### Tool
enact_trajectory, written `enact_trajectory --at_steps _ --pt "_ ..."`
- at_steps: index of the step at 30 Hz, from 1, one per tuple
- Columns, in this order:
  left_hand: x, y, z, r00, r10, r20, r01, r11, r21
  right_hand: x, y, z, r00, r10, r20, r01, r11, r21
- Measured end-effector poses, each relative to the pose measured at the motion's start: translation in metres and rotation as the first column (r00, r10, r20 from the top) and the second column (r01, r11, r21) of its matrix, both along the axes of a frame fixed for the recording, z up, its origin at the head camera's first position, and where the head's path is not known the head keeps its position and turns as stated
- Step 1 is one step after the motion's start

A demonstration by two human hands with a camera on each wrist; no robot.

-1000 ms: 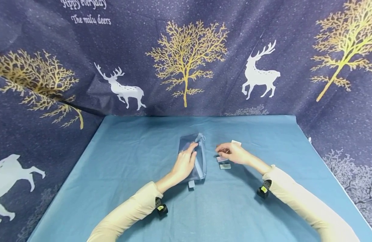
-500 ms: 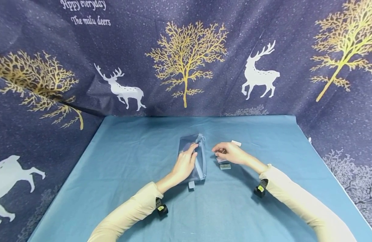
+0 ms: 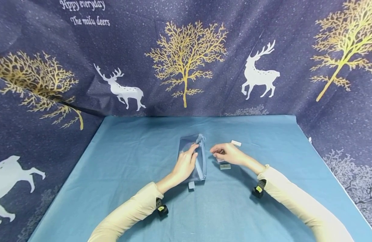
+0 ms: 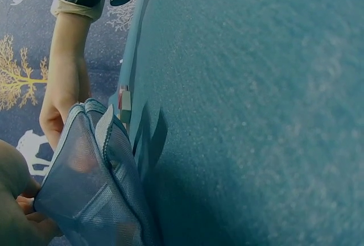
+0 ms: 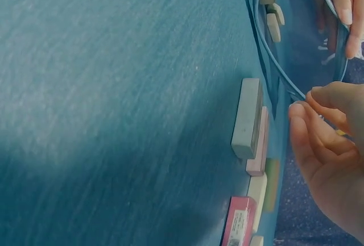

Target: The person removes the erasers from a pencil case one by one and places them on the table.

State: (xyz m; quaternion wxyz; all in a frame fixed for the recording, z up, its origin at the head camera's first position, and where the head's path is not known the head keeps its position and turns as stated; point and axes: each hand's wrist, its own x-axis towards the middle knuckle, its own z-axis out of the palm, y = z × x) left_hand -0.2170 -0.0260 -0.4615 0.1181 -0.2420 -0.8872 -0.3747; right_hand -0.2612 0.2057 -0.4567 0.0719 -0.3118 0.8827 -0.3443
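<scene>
A blue mesh zipper pouch [image 3: 184, 140] lies on the table with its mouth spread open. My left hand [image 3: 183, 164] pinches one side of that mouth; its fingers straddle the rim in the right wrist view. Small pale blocks [image 5: 273, 27] show inside the pouch opening. To the right of the pouch hovers my right hand [image 3: 230, 154], fingers loosely curled, thumb and fingertips close together, nothing visible between them. Beneath and beside it lie several eraser-like blocks: a grey-green one [image 5: 247, 118], a pink one [image 5: 259, 152], and a labelled pink one [image 5: 239, 220].
A white block [image 3: 236, 143] lies behind the right hand, and a greenish block [image 3: 225, 166] in front of it. A pale tag [image 3: 191, 185] sticks out at the pouch's near end. Blue cloth [image 3: 137, 141] covers the table, with a patterned backdrop [image 3: 122, 47] behind.
My right hand has shifted slightly left toward the pouch, uncovering more of the white block behind it. My left hand and the pouch stay in place.
</scene>
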Motion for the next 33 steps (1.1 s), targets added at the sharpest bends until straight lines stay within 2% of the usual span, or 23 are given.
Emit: enact_trajectory --at_steps 6,15,24,33 --pt "0.0 0.0 0.0 1.0 -0.007 0.003 0.007 1.0 -0.004 0.0 -0.003 -0.001 1.0 0.005 0.026 -0.005 1.0 -0.006" --pt "-0.001 -0.001 0.0 0.999 -0.013 0.05 0.012 1.0 0.021 0.0 -0.009 0.002 0.999 0.025 0.037 -0.025 1.0 -0.006" --pt "0.001 0.0 -0.001 1.0 0.001 0.007 -0.001 1.0 0.012 -0.001 -0.019 0.003 0.997 0.078 0.024 -0.078 0.997 -0.013" --pt "0.0 0.002 0.0 1.0 0.013 0.005 -0.013 1.0 0.015 0.0 -0.028 0.0 0.982 0.148 0.113 -0.145 0.989 -0.034"
